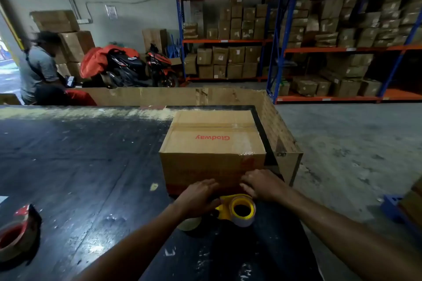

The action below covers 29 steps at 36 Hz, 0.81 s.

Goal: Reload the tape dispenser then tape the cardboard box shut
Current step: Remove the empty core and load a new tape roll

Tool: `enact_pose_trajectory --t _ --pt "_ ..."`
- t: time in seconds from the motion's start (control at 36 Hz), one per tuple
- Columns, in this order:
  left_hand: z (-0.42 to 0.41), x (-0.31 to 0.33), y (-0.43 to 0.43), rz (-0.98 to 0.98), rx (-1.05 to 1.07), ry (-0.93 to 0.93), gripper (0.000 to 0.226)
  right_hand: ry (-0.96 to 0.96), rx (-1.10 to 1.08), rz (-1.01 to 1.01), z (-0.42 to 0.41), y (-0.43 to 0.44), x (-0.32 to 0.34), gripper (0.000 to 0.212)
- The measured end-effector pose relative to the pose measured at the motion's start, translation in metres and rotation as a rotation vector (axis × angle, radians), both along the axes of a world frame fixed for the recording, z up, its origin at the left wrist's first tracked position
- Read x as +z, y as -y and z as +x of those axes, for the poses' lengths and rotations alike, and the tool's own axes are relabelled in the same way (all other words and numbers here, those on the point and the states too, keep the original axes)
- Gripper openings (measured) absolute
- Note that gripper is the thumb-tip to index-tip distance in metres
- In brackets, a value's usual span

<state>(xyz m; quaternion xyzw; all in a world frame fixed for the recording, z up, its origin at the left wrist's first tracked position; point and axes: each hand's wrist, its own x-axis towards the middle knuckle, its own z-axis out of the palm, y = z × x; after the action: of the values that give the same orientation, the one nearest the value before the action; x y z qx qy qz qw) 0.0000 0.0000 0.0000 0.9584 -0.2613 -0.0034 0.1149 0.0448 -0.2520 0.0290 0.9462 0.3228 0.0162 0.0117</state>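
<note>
Yellow tape dispenser (237,209) between both hands

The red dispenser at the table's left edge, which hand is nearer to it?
Left. The left hand is by the box, well right of the red dispenser; the right hand is farther right still.

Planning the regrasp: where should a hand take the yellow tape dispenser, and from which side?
Judging by its pose, take the yellow tape dispenser by the yellow body left of the roll, coming from the left hand side. The roll fills its right end and faces up, and the cardboard box blocks the far side. The handle itself is hidden.
</note>
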Motion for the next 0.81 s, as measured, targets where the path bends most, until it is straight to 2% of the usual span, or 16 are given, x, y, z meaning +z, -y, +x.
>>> enact_pose_trajectory --t 0.08,0.14,0.31,0.42,0.53,0.64,0.75,0.81 --pt "-0.006 -0.008 0.003 0.077 0.031 -0.138 0.069 -0.147 -0.04 -0.042 -0.005 0.0 -0.021 0.035" --pt "-0.012 -0.011 0.004 0.128 0.043 -0.178 0.075 -0.233 -0.071 -0.069 -0.011 -0.001 -0.03 0.035" --pt "-0.017 -0.024 0.011 0.179 0.092 -0.151 0.064 -0.326 -0.141 0.005 -0.017 -0.001 -0.045 0.032" --pt "-0.019 -0.033 0.009 0.124 0.037 -0.106 0.063 -0.423 -0.153 -0.003 -0.018 -0.001 -0.044 0.033" --pt "-0.028 -0.038 0.008 0.052 -0.008 0.008 0.059 -0.53 -0.136 0.008 -0.018 0.002 -0.033 0.03" --pt "-0.041 -0.028 0.006 -0.082 -0.066 0.238 0.06 -0.624 -0.119 0.039 -0.016 0.002 -0.015 0.024" --pt "-0.043 -0.015 0.001 -0.221 -0.071 0.433 0.049 -0.521 -0.051 0.012 -0.014 -0.001 0.016 0.003" --pt "-0.046 -0.007 0.002 -0.378 -0.014 0.489 0.047 -0.414 -0.019 0.031 -0.013 -0.001 0.036 0.005"
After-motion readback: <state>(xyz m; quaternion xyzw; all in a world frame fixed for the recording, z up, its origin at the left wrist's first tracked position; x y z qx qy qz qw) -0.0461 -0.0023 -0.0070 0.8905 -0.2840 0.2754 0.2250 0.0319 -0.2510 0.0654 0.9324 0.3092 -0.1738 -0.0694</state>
